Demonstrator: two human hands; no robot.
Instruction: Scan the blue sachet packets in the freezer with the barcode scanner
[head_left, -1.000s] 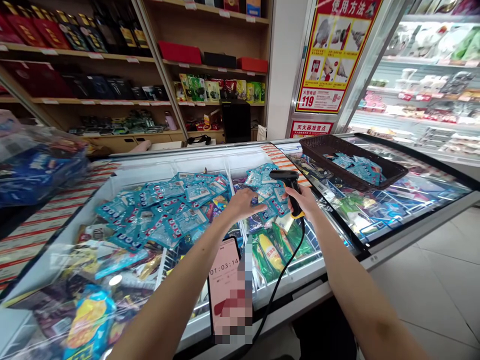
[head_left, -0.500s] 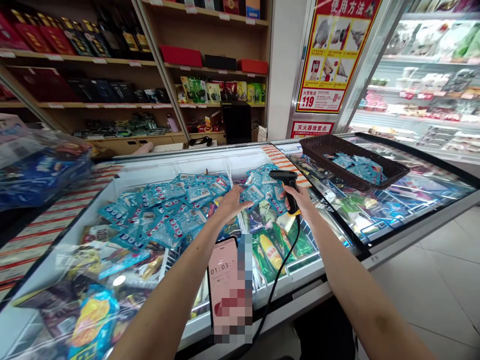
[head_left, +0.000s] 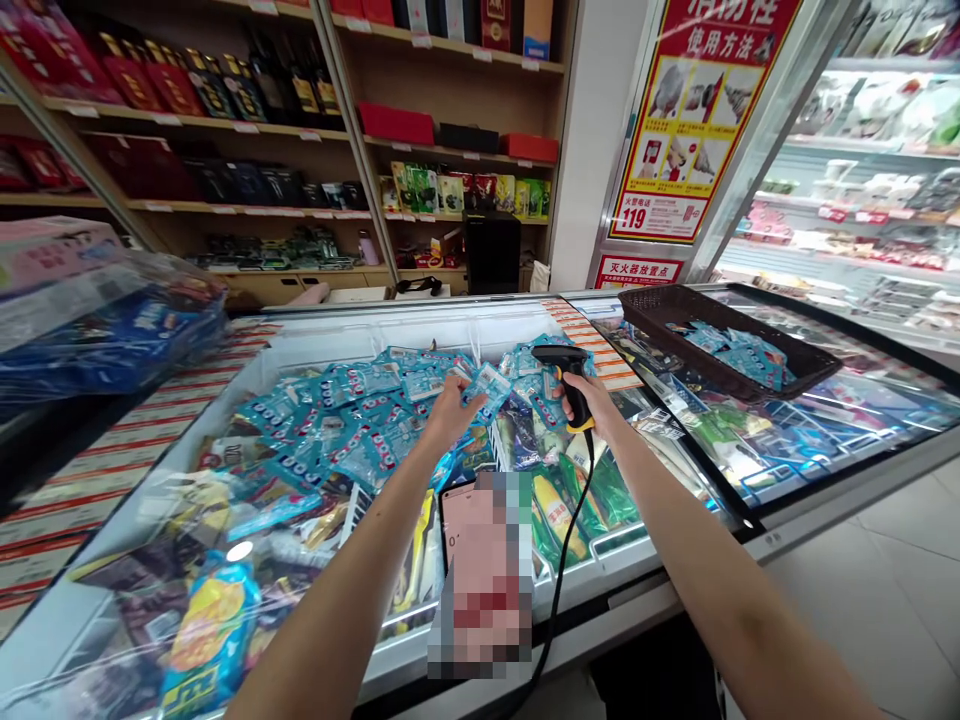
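Observation:
Between the thumb and fingers of my left hand (head_left: 454,408) is a blue packet (head_left: 489,388), its pale label side facing up. My right hand (head_left: 583,400) is wrapped round the handle of a black and yellow barcode scanner (head_left: 561,356), whose head points left towards the packet. The scanner's black cable (head_left: 564,560) hangs down past the freezer's front edge. Many similar blue packets (head_left: 367,440) lie in a loose heap in the freezer around and left of my left hand. Below my hands a phone (head_left: 469,540) lies partly blurred out.
A dark brown basket (head_left: 660,345) with several blue packets stands on the freezer's glass top to the right. Green ice-cream wrappers (head_left: 562,510) fill a wire compartment near the front. Bagged blue goods (head_left: 127,320) sit at the left; stocked shelves (head_left: 442,150) rise behind.
My left hand, open over the heap before, now has a blue packet lifted in its fingers. The scanner has turned slightly towards it. The whole view has shifted a little left.

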